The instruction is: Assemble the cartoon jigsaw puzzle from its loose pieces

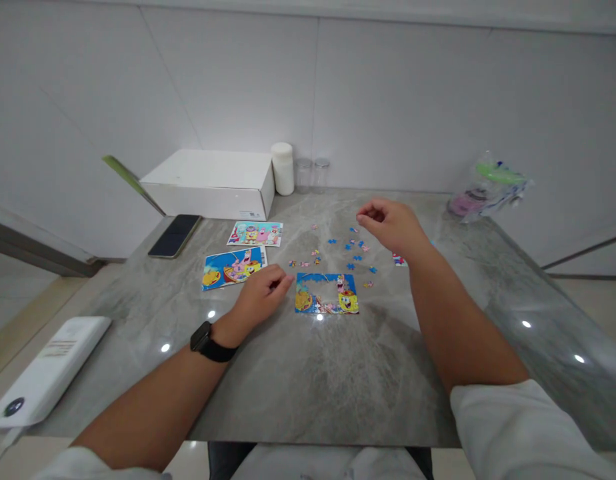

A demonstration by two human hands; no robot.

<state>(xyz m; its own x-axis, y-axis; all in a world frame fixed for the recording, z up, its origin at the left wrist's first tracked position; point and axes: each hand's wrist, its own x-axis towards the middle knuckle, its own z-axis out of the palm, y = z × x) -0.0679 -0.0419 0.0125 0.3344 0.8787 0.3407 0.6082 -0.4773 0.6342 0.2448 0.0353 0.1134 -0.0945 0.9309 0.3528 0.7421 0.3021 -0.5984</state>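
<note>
The left hand [262,297] is low over the bench [328,380], its fingers loosely curled; whether they grip anything I cannot tell. The right hand [391,227] hangs farther out, at about two o'clock from the left, with thumb and fingertips drawn together; whether a piece is pinched there is too small to tell.

The puzzle [348,302] lies flat, at three o'clock from the left hand and between seven and eight from the right. Its long axis runs from nine to three o'clock. The left hand is clearly the nearer, its fingertips just beside the upper left corner.

It is a blue-edged cartoon picture, joined into a frame around a ragged opening where grey bench shows through. A yellow figure fills the four o'clock corner, a pink one stands above it, and a round golden shape sits at eight.

Loose pieces [357,258], mostly blue, some pink or yellow, are scattered from eleven to two o'clock of the puzzle, the farther ones near the right fingertips.

At ten o'clock from the puzzle are a card [228,270] with a similar picture and, beyond it, a paler card [255,234]. Farther that way lie a phone [175,236] and a white box [213,180].
</note>
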